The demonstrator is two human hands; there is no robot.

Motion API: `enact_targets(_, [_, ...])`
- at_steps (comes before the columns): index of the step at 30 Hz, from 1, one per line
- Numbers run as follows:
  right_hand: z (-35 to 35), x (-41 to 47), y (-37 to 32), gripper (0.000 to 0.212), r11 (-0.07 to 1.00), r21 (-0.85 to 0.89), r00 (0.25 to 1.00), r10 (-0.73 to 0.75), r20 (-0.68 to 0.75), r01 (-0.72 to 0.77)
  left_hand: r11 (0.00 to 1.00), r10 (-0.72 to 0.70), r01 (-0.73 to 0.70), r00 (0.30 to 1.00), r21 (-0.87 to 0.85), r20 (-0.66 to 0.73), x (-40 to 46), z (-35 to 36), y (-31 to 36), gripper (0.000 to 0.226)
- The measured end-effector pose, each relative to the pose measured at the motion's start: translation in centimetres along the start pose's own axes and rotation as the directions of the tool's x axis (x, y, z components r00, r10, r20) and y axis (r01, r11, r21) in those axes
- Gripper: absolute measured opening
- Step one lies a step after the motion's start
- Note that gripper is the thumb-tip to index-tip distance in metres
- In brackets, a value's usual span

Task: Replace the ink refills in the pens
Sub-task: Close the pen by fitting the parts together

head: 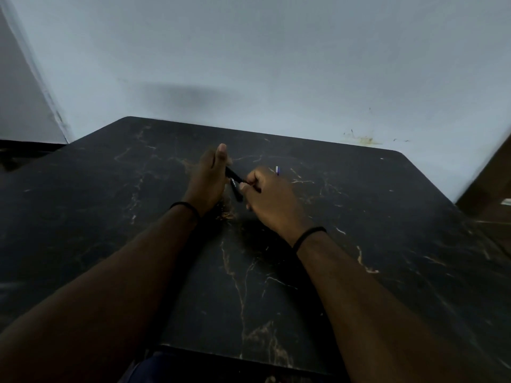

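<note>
Two hands meet mid-table: left hand (209, 175) and right hand (269, 196) each grip an end of one black pen (234, 180), held above the dark marble table (387, 244). Best practice, likely: twist the barrel halves apart gently, keeping them in line. A thin refill (277, 170), it seems, pokes out behind the right hand.

A black marble-patterned table (359, 244) fills the near scene. A pale blue wall (276, 64) stands behind its far edge, with yellowish stains (362, 139) at right.

The table (359, 244) had a dark, marble-look top with pale and rust veins and a dull sheen. The pen (235, 181) looked like smooth black plastic with white print. The wall (249, 51) was matt painted plaster, stained near the table's edge.
</note>
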State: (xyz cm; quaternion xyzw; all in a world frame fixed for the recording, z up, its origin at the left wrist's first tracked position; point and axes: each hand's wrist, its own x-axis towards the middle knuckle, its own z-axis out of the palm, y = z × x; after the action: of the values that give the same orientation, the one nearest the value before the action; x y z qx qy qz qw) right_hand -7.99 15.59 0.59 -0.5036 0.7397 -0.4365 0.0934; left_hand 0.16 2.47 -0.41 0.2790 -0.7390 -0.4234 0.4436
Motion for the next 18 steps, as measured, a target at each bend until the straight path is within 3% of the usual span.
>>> enact_targets(2, [0.1,0.0,0.2,0.014,0.995,-0.094,0.998,-0.02,-0.057,0.015,1.0,-0.008,0.008,0.995,0.001,-0.104,0.3,-0.3,-0.2,0.039])
enact_targets(5, [-0.6,0.4,0.7,0.019,0.988,-0.156,0.945,-0.048,-0.322,-0.003,0.994,-0.084,0.094,0.985,0.062,-0.148,0.8,-0.8,-0.8,0.04])
enact_targets(9, [-2.4,0.7,2.1,0.018,0.98,-0.16,0.846,0.015,-0.533,-0.118,0.878,0.007,0.052,0.993,0.476,-0.122,0.4,0.3,-0.7,0.036])
enact_targets(14, [-3.9,1.0,4.1,0.02,0.943,-0.061,0.806,0.243,-0.54,-0.326,0.68,0.004,-0.038,0.999,0.732,0.049,0.3,1.3,-0.1,0.053])
enact_targets(18, [-3.7,1.0,4.1,0.024,0.926,-0.098,0.832,0.277,-0.481,-0.365,0.573,-0.068,-0.028,0.994,0.819,0.082,0.6,1.8,0.6,0.044])
